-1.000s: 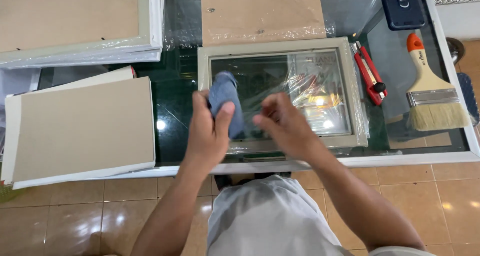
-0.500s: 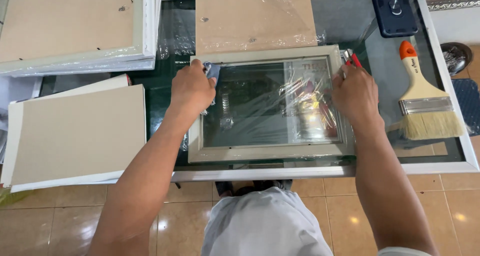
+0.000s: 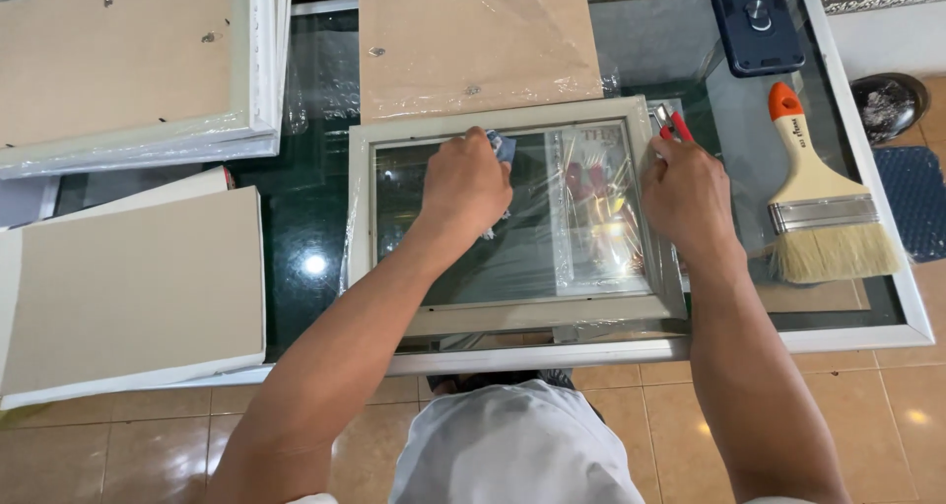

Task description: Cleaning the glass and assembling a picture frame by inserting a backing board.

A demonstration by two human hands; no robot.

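Note:
A pale wooden picture frame (image 3: 512,314) with a glass pane lies flat on the glass table. My left hand (image 3: 463,184) presses a blue-grey cloth (image 3: 503,146) onto the pane near its upper middle. My right hand (image 3: 685,194) rests on the frame's right rail, fingers curled over its edge, holding it down. A strip of clear plastic film (image 3: 596,208) lies over the right part of the glass. A red-handled tool (image 3: 675,125) pokes out just above my right hand.
A wide paintbrush (image 3: 818,203) with an orange-tipped handle lies to the right. A brown backing board in plastic (image 3: 478,41) sits behind the frame. Stacked frames (image 3: 128,61) and pale boards (image 3: 128,287) lie on the left. A dark blue phone case (image 3: 754,21) rests at the far right.
My left hand with the cloth went from the pane's middle to the top left corner, then back to the upper middle. My right hand left the glass and settled on the right rail.

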